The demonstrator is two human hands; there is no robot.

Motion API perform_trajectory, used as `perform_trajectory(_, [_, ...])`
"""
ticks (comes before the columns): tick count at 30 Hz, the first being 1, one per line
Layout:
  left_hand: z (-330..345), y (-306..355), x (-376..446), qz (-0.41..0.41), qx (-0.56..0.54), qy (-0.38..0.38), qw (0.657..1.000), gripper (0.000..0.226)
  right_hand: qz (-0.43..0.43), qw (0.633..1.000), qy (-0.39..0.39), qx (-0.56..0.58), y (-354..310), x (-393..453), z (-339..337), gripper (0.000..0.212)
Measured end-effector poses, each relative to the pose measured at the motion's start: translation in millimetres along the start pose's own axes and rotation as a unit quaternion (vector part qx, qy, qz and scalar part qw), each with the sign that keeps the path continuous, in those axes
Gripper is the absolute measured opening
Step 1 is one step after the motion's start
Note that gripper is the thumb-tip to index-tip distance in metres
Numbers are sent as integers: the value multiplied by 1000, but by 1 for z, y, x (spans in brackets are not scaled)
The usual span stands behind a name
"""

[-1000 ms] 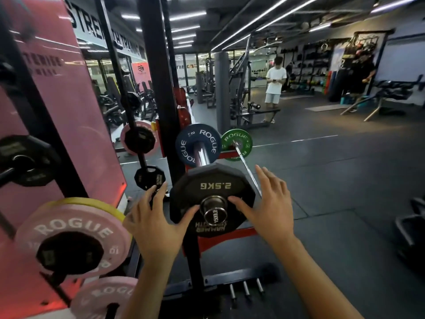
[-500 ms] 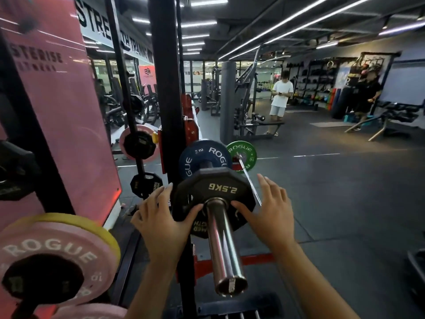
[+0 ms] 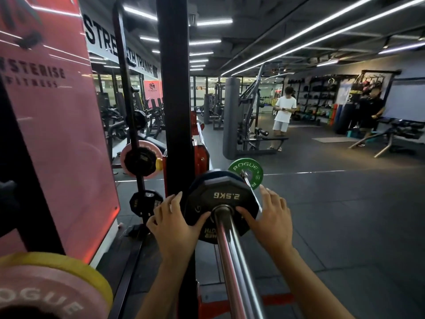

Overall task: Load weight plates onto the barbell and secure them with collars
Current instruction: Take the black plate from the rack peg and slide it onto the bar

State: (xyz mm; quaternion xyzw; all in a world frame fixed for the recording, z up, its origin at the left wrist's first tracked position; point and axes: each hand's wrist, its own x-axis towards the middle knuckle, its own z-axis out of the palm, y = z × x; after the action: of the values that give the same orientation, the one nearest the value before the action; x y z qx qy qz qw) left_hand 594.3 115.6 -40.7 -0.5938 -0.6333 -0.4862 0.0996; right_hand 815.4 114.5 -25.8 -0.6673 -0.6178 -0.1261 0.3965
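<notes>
A black 2.5 kg plate (image 3: 224, 195) sits far down the steel barbell sleeve (image 3: 236, 261), up against a blue plate (image 3: 226, 172) of which only the top rim shows behind it. My left hand (image 3: 174, 223) holds the plate's left edge, thumb on its face. My right hand (image 3: 269, 218) holds the right edge the same way. A green Rogue plate (image 3: 245, 172) is on the bar's far end. No collar is visible.
The black rack upright (image 3: 177, 111) stands just left of the sleeve. Pink and yellow Rogue plates (image 3: 53, 286) hang on storage pegs at lower left, more plates (image 3: 141, 161) behind. Two people stand far off on the dark rubber floor (image 3: 345, 215).
Both hands have pushed the 2.5 kg plate from the sleeve's tip along the bar until it meets the blue plate. The camera has moved closer and lower.
</notes>
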Motion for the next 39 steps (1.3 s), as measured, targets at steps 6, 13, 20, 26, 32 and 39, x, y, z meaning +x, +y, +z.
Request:
perform_trajectory(6, [29, -7, 24, -5, -35, -1, 999, 85, 3, 1000, 3, 12, 2, 27, 25, 87])
perform_trajectory(13, [33, -9, 25, 4, -67, 10, 998, 84, 4, 999, 35, 31, 4, 25, 32, 84])
perform_trajectory(20, [18, -3, -1, -39, -66, -26, 997, 84, 7, 998, 41, 42, 0, 6, 7, 77])
perform_trajectory(26, [-23, 2, -29, -5, -32, -9, 999, 81, -8, 1000, 19, 7, 9, -32, -29, 72])
perform_trajectory(32, [-74, 19, -66, 2, -15, -20, 1000, 79, -19, 1000, 5, -3, 10, -79, -76, 73])
perform_trajectory(39, [-140, 42, -142, 0, 0, -25, 1000, 76, -18, 1000, -25, 8, 8, -148, -133, 72])
